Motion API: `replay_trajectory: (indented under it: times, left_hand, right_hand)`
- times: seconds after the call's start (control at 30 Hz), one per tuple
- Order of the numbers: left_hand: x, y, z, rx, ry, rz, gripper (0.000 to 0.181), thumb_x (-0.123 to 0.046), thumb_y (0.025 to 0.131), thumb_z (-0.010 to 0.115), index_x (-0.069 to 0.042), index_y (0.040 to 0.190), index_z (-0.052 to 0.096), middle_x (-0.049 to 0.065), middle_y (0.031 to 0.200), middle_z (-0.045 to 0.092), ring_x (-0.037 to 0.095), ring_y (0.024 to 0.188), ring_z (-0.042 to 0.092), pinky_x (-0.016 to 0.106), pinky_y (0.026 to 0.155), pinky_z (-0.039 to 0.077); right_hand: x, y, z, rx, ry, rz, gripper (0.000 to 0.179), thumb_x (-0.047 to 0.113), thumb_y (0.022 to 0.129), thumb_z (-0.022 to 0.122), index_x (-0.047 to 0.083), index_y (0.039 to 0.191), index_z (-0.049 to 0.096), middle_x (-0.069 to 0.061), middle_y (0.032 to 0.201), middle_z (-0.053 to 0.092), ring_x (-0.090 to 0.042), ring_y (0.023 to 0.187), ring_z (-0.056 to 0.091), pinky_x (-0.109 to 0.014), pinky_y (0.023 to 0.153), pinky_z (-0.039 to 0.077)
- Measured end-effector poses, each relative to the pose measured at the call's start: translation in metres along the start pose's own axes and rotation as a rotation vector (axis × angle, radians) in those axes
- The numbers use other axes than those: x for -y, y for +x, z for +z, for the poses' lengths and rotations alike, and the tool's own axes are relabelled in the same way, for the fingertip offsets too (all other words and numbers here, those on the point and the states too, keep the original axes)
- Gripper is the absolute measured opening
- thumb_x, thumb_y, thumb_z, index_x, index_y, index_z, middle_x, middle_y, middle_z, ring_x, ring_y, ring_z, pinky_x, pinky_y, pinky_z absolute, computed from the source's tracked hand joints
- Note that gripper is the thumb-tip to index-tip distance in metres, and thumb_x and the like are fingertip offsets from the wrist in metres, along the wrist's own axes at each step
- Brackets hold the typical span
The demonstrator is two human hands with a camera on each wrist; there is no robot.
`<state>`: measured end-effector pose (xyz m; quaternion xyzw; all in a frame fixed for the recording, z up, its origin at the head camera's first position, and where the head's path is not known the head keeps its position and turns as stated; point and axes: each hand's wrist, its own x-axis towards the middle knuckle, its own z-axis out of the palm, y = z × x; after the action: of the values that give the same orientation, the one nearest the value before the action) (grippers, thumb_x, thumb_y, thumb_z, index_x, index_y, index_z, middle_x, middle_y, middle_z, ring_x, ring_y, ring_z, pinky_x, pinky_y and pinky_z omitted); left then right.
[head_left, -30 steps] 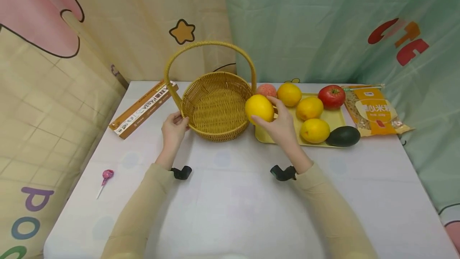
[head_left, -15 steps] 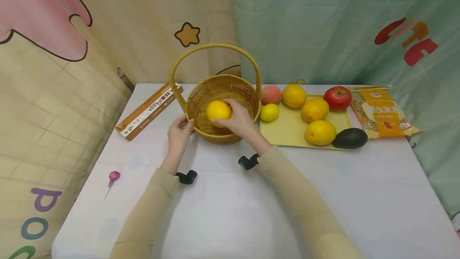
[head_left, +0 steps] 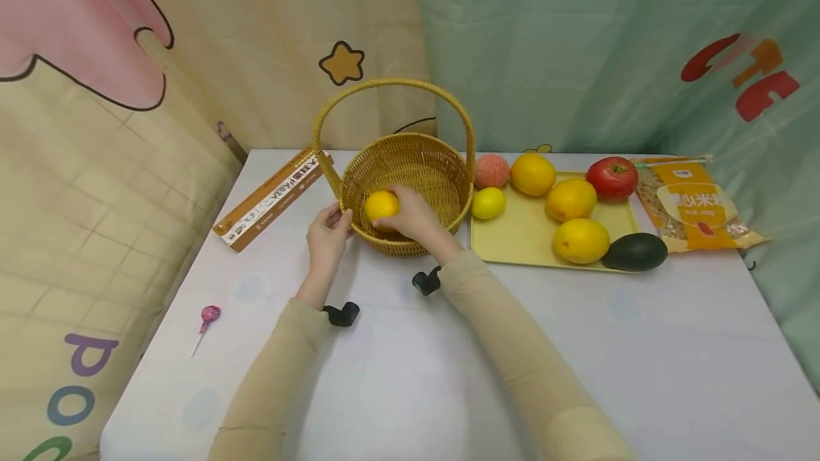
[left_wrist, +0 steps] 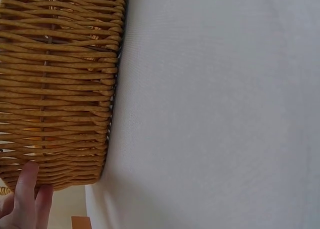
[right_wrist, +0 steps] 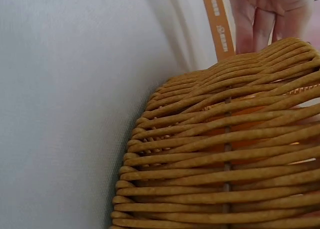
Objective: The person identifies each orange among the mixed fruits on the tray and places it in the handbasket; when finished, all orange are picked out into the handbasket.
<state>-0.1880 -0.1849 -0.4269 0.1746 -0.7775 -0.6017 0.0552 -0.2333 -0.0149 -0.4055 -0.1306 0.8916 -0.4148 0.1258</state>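
Note:
A wicker basket (head_left: 442, 187) with a tall arched handle stands toward the back of the table. My right hand (head_left: 416, 218) reaches over its front rim and grips an orange (head_left: 381, 208) down inside, near the left wall. At the basket's left rim, my left hand (head_left: 329, 237) pinches the edge, thumb on top. The left wrist view shows fingers (left_wrist: 26, 189) of that hand against the outer weave. Through the gaps in the weave, the right wrist view gives glimpses of the orange (right_wrist: 245, 134).
Right of the basket, a yellow tray (head_left: 512, 233) carries several yellow and orange fruits, with a pink peach (head_left: 492, 171), a red fruit (head_left: 612, 178) and a dark green avocado (head_left: 634, 252) at its edges. Beyond lies a grain bag (head_left: 695, 198). A pasta box (head_left: 275, 198) and lollipop (head_left: 208, 319) lie left.
My right hand has carried the orange leftward from over the tray and lowered it into the basket. The left hand keeps its hold on the rim. The head view has shifted slightly.

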Motion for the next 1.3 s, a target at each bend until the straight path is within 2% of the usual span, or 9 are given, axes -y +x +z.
replay_trajectory:
  times: [0.13, 0.3, 0.5, 0.6, 0.77, 0.93, 1.13, 1.3]
  left_hand:
    - [0.0, 0.0, 0.001, 0.008, 0.0, -0.002, 0.045, -0.017, 0.098, 0.061, -0.002, 0.14, 0.052, 0.022, 0.131, 0.061, 0.03, 0.114, 0.064, 0.015, 0.075, 0.06]
    - [0.0, -0.001, 0.0, 0.015, -0.005, -0.008, 0.046, -0.018, 0.099, 0.06, -0.003, 0.141, 0.051, 0.022, 0.133, 0.06, 0.03, 0.115, 0.063, 0.014, 0.075, 0.06]
    - [0.003, -0.003, -0.003, 0.005, 0.023, -0.021, 0.045, -0.019, 0.099, 0.059, -0.004, 0.141, 0.051, 0.02, 0.133, 0.06, 0.028, 0.114, 0.063, 0.014, 0.075, 0.06]
    - [0.004, -0.005, -0.005, 0.012, 0.04, -0.032, 0.045, -0.019, 0.099, 0.058, -0.005, 0.142, 0.051, 0.02, 0.133, 0.06, 0.027, 0.115, 0.062, 0.016, 0.078, 0.06]
    - [0.007, -0.006, -0.006, 0.043, 0.058, -0.033, 0.046, -0.019, 0.1, 0.058, -0.005, 0.142, 0.05, 0.02, 0.134, 0.06, 0.028, 0.115, 0.062, 0.017, 0.079, 0.06]
    - [0.008, -0.007, -0.006, 0.039, 0.079, -0.014, 0.046, -0.018, 0.099, 0.058, -0.004, 0.142, 0.05, 0.021, 0.134, 0.06, 0.028, 0.115, 0.062, 0.013, 0.075, 0.059]
    - [0.005, -0.006, -0.006, 0.035, 0.083, 0.005, 0.045, -0.018, 0.099, 0.059, -0.003, 0.141, 0.051, 0.021, 0.132, 0.061, 0.028, 0.113, 0.063, 0.015, 0.076, 0.06]
    - [0.003, 0.004, -0.004, 0.037, 0.087, 0.04, 0.043, -0.016, 0.099, 0.058, -0.003, 0.139, 0.052, 0.022, 0.131, 0.061, 0.029, 0.112, 0.063, 0.017, 0.077, 0.061]
  right_hand:
    - [-0.002, 0.0, 0.0, 0.049, -0.057, 0.001, 0.078, 0.033, 0.087, 0.076, 0.008, 0.151, 0.038, -0.013, 0.153, 0.043, -0.031, 0.137, 0.044, -0.045, 0.116, 0.042]
    - [-0.003, -0.005, -0.005, 0.047, -0.065, 0.005, 0.079, 0.035, 0.088, 0.074, 0.01, 0.152, 0.035, -0.013, 0.156, 0.039, -0.031, 0.142, 0.039, -0.046, 0.119, 0.037]
    - [-0.003, -0.025, -0.023, -0.039, -0.059, -0.038, 0.06, 0.032, 0.092, 0.07, 0.015, 0.145, 0.048, -0.009, 0.151, 0.045, -0.03, 0.141, 0.04, -0.047, 0.12, 0.036]
    - [-0.009, -0.042, -0.037, -0.103, -0.02, -0.078, 0.051, 0.031, 0.094, 0.068, 0.015, 0.14, 0.054, -0.007, 0.146, 0.051, -0.028, 0.137, 0.045, -0.046, 0.117, 0.04]
    - [-0.034, -0.08, -0.069, -0.202, 0.055, -0.112, 0.045, 0.027, 0.094, 0.068, 0.01, 0.134, 0.059, -0.01, 0.134, 0.059, -0.029, 0.123, 0.055, -0.045, 0.107, 0.05]
    - [-0.067, -0.12, -0.108, -0.278, 0.056, -0.082, 0.043, 0.024, 0.093, 0.07, 0.007, 0.131, 0.06, -0.012, 0.131, 0.062, -0.03, 0.124, 0.056, -0.048, 0.109, 0.048]
    - [-0.109, -0.165, -0.152, -0.326, -0.111, 0.053, 0.052, 0.036, 0.093, 0.068, 0.008, 0.135, 0.057, -0.016, 0.136, 0.058, -0.037, 0.126, 0.051, -0.057, 0.109, 0.044]
    - [-0.138, -0.185, -0.179, -0.257, -0.202, 0.141, 0.07, 0.047, 0.089, 0.069, 0.006, 0.142, 0.048, -0.023, 0.145, 0.045, -0.043, 0.133, 0.04, -0.067, 0.109, 0.036]
